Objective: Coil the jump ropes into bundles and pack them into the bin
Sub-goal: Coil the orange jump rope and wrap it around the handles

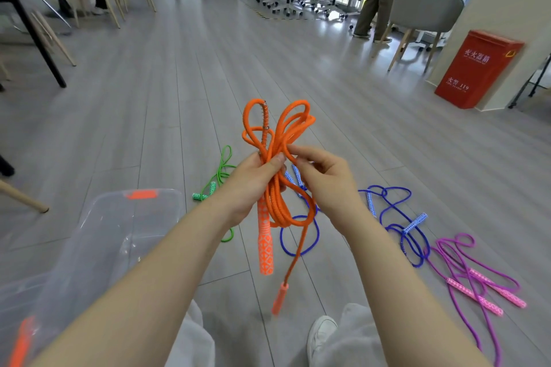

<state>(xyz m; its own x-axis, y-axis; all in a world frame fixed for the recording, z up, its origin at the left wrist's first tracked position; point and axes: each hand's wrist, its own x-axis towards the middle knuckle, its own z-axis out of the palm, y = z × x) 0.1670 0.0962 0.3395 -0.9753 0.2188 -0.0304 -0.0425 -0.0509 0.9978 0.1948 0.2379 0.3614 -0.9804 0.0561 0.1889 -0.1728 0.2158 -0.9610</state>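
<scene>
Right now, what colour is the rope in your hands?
Orange, with orange-and-white patterned handles; the head view shows it.

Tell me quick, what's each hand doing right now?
Left hand: grips the coiled orange jump rope.
Right hand: pinches a strand of the same rope.

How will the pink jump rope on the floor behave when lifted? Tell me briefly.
Probably floppy: the pink jump rope lies in loose, wandering loops on the floor, so it should sag and trail when raised. Its two handles look stiff and would likely dangle and swing. It may snag: its loops lie right by the blue rope.
</scene>
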